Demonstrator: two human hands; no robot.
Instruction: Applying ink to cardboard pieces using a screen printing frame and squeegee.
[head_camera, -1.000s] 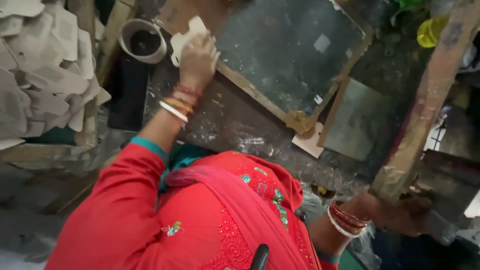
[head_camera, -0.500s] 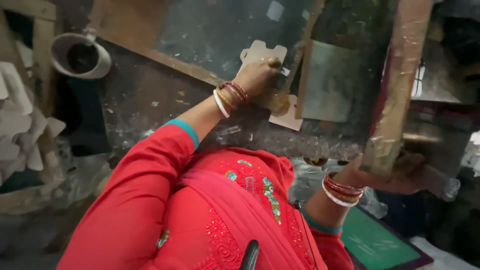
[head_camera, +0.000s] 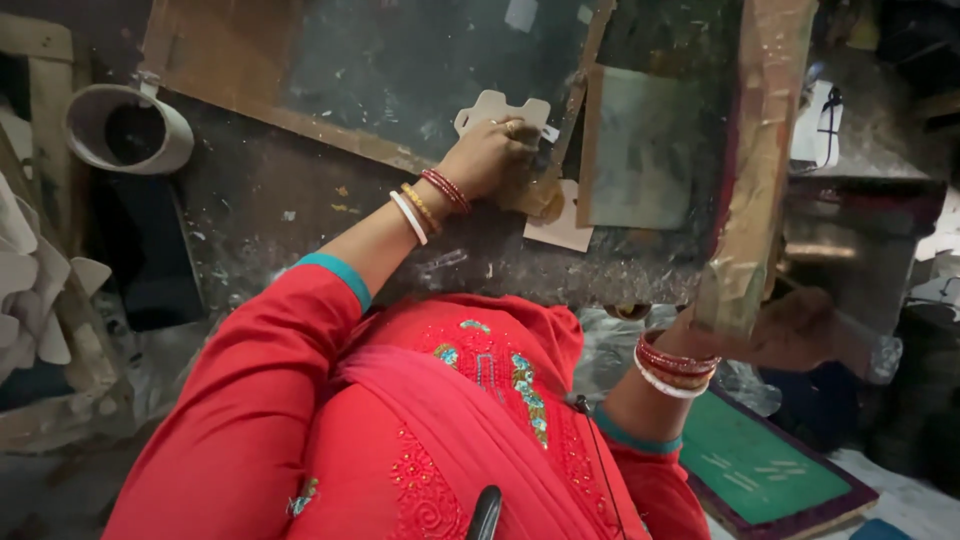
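My left hand (head_camera: 490, 158) pinches the pale cut-out card (head_camera: 497, 108), pressing it flat on the dark glass bed (head_camera: 400, 70) by the corner stop; my right hand (head_camera: 790, 330) grips the raised wooden frame (head_camera: 755, 170); I should seat the card squarely

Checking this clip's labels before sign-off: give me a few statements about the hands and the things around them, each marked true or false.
1. The left hand presses a pale cut-out card on the dark work surface. True.
2. The right hand rests flat on the green mat. False: it grips the lower end of the taped wooden frame.
3. The round cup sits left of the left hand. True.
4. Both wrists are bare. False: both wear bangles.
5. The stack of pale cards lies at the right edge. False: it is at the left edge.
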